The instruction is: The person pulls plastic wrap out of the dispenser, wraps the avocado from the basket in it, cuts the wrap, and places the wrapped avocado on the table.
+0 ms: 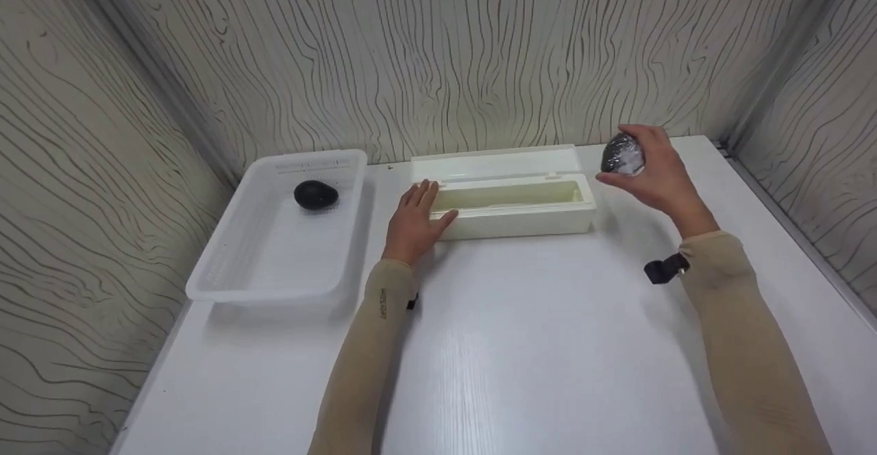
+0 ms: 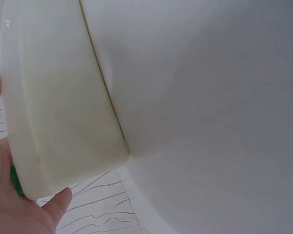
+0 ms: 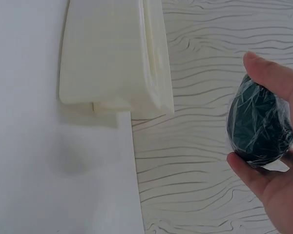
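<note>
My right hand holds an avocado wrapped in clear film, between thumb and fingers, above the table at the right. The right wrist view shows the dark wrapped avocado with crinkled film round it. My left hand rests on the left end of a long cream-white box, fingers spread over its top and thumb at the front rim. The box's lid lies back, so the hollow inside shows. A small green piece appears by the left palm in the left wrist view.
To the left stands a white plastic basket with a dark unwrapped avocado in it. Wood-grain panels enclose the white table at the back and both sides.
</note>
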`<state>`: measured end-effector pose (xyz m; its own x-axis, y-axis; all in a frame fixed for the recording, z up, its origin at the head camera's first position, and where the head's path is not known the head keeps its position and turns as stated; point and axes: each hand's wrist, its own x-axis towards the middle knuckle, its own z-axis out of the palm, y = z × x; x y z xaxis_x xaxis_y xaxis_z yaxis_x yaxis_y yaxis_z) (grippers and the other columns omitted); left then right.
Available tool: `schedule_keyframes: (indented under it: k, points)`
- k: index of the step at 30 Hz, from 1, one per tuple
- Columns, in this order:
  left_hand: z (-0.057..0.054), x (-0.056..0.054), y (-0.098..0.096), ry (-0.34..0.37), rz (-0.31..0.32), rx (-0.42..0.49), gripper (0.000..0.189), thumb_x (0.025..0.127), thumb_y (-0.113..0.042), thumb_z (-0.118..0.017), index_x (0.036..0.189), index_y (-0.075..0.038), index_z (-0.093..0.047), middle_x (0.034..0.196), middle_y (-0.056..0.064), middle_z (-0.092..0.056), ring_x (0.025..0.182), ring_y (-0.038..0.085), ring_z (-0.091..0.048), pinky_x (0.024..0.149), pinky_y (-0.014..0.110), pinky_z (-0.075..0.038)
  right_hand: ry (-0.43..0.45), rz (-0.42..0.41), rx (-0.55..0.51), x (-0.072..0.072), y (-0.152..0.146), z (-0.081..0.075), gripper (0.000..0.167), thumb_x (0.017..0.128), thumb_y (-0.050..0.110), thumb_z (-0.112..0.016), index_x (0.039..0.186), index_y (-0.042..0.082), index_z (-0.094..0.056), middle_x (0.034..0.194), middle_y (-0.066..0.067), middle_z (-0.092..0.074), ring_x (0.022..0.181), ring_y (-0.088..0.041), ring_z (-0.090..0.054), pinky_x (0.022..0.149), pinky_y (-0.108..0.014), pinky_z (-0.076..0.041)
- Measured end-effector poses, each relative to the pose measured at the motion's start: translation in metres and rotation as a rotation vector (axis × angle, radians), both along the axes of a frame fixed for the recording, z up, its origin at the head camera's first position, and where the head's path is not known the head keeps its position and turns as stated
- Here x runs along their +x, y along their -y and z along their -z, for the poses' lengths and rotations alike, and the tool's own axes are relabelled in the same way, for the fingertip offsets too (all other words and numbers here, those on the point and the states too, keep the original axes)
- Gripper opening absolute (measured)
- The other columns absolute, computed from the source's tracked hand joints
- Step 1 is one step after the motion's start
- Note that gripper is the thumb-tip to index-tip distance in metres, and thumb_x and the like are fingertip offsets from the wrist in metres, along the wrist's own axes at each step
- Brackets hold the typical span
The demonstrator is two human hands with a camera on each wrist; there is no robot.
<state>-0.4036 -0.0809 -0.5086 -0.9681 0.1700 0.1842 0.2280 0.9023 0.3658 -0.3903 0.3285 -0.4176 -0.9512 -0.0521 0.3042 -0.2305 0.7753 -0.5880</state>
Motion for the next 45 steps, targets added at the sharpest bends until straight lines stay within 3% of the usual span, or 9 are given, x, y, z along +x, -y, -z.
schedule_keyframes:
  k: [11,22,45]
  points:
    - [0.003,0.0,0.002,-0.019,0.024,0.009,0.08,0.093,-0.071,-0.039,0.155,-0.023,-0.024,0.163,0.0,-0.024,0.152,0.021,-0.017,0.122,0.04,-0.023,0.11,0.145,0.028,-0.014,-0.037,0.037,0.098,0.078,0.053,-0.076,0.154,0.021,-0.025,0.151,-0.024,-0.025,0.133,-0.053,-0.034,0.107,-0.07,-0.03]
    - [0.002,0.0,0.0,-0.036,0.022,0.023,0.08,0.092,-0.07,-0.041,0.155,-0.023,-0.027,0.162,0.0,-0.026,0.151,0.021,-0.019,0.123,0.04,-0.023,0.249,0.198,0.029,-0.017,-0.062,0.067,0.1,0.08,0.057,-0.072,0.155,0.015,-0.021,0.151,-0.032,-0.018,0.127,-0.06,-0.033,0.103,-0.074,-0.03]
    - [0.001,0.0,0.001,-0.025,0.02,0.024,0.08,0.091,-0.071,-0.041,0.155,-0.024,-0.027,0.162,0.0,-0.025,0.152,0.02,-0.018,0.122,0.042,-0.025,0.321,0.172,0.035,-0.014,-0.068,0.091,0.1,0.08,0.057,-0.072,0.153,0.008,-0.023,0.148,-0.037,-0.02,0.127,-0.059,-0.034,0.104,-0.071,-0.03]
